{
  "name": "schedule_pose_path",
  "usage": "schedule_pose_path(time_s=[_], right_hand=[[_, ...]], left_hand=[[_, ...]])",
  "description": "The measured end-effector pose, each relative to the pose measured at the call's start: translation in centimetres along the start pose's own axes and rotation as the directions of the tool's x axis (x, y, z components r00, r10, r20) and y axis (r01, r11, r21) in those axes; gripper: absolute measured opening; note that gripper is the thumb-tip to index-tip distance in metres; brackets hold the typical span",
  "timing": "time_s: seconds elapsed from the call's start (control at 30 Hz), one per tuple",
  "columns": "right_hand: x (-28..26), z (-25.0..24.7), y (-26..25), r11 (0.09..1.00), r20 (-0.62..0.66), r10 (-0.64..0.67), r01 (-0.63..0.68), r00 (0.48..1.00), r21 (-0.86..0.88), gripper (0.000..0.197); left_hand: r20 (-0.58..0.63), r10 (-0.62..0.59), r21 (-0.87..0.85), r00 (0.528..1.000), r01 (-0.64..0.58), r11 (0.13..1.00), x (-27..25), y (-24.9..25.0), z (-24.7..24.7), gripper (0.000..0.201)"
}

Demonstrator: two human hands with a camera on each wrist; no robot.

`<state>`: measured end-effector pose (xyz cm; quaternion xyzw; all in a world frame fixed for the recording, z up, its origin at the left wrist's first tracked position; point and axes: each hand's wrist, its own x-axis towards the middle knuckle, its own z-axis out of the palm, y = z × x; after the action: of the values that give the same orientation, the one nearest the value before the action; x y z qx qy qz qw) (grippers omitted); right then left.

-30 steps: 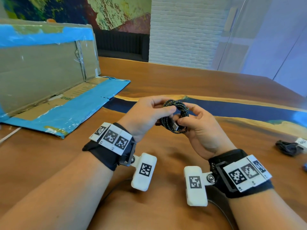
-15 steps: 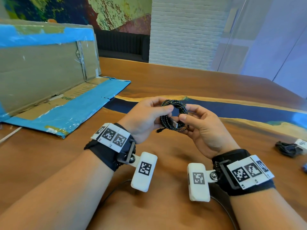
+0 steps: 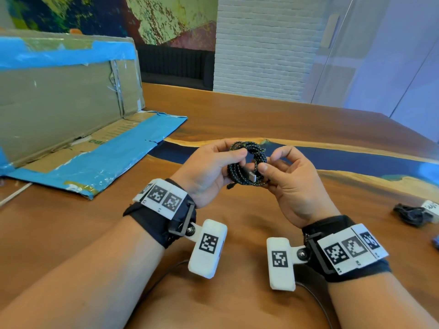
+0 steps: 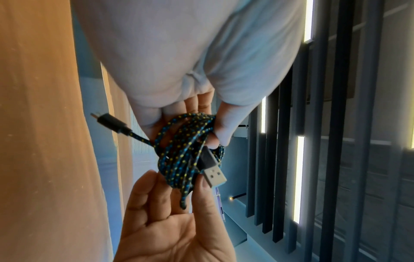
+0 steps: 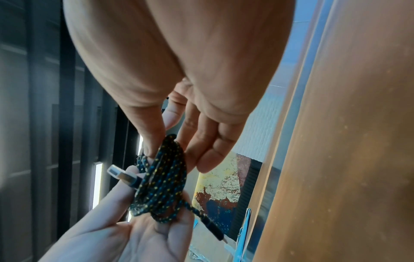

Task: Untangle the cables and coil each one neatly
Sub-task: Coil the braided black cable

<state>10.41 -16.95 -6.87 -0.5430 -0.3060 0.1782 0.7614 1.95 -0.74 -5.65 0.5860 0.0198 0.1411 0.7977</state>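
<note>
Left hand (image 3: 209,172): we pinch the coil's (image 3: 247,162) left side, thumb over fingers.
Right hand (image 3: 294,184): we pinch its right side by the USB plug (image 3: 251,176).
Coil: mid-frame, held above the table (image 3: 237,119).
Far right: another cable (image 3: 411,213), on the table.

Count, with positions given relative to the brown wooden table (image 3: 273,119):

- One black braided cable with blue and yellow flecks (image 3: 247,163), coiled, above the table's middle.
- Two connectors on it: one silver flat plug (image 4: 214,176), one small black plug (image 4: 111,123).
- Two hands: left hand (image 3: 209,170), right hand (image 3: 293,184).
- One blue-taped cardboard box (image 3: 71,110), on the table's left part.
- One black bundle (image 3: 409,213), at its right edge.
</note>
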Motion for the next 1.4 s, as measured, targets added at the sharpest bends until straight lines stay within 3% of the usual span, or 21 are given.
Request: schedule_pose_path(time_s=[0.23, 0.37, 0.47, 0.67, 0.83, 0.93, 1.23, 1.4], right_hand=[[0.0, -0.2, 0.2, 0.962, -0.022, -0.102, 0.093, 0.994, -0.258, 0.022], [-0.3, 0.2, -0.1, 0.937, -0.002, -0.071, 0.066, 0.997, -0.344, 0.008], [-0.4, 0.7, -0.2, 0.919, -0.020, -0.077, 0.063, 0.997, -0.389, 0.012], [-0.3, 1.0, 0.4, 0.940, -0.122, -0.031, -0.012, 0.992, -0.342, 0.006], [-0.6, 1.7, -0.4, 0.995, -0.003, 0.102, -0.102, 0.995, 0.008, 0.029], [-0.7, 2.2, -0.5, 0.978, -0.022, 0.162, -0.157, 0.987, 0.134, 0.033], [-0.2, 1.5, -1.0, 0.989, -0.134, 0.148, -0.149, 0.980, 0.006, 0.045], [-0.3, 1.1, -1.3, 0.993, -0.043, 0.115, -0.115, 0.992, -0.007, 0.027]], left_hand=[[-0.062, 0.012, -0.019, 0.998, -0.013, 1.000, 0.2, 0.0, 0.0, 0.017], [-0.083, 0.058, -0.015, 0.995, -0.059, 0.998, 0.2, 0.2, -0.2, 0.011], [-0.059, 0.088, 0.021, 0.994, -0.086, 0.996, 0.1, 0.0, 0.1, 0.004], [-0.033, 0.162, 0.036, 0.986, -0.161, 0.986, -0.1, 0.3, 0.3, 0.008], [-0.134, 0.237, 0.131, 0.962, -0.220, 0.967, 0.4, 0.3, 0.1, 0.010], [-0.151, 0.279, 0.250, 0.948, -0.236, 0.939, 0.4, 0.0, 0.2, 0.012], [-0.148, 0.385, 0.420, 0.911, -0.294, 0.858, 0.7, -0.3, -0.6, 0.013], [-0.207, 0.399, 0.391, 0.893, -0.298, 0.871, 1.0, -0.2, -1.2, 0.014]])
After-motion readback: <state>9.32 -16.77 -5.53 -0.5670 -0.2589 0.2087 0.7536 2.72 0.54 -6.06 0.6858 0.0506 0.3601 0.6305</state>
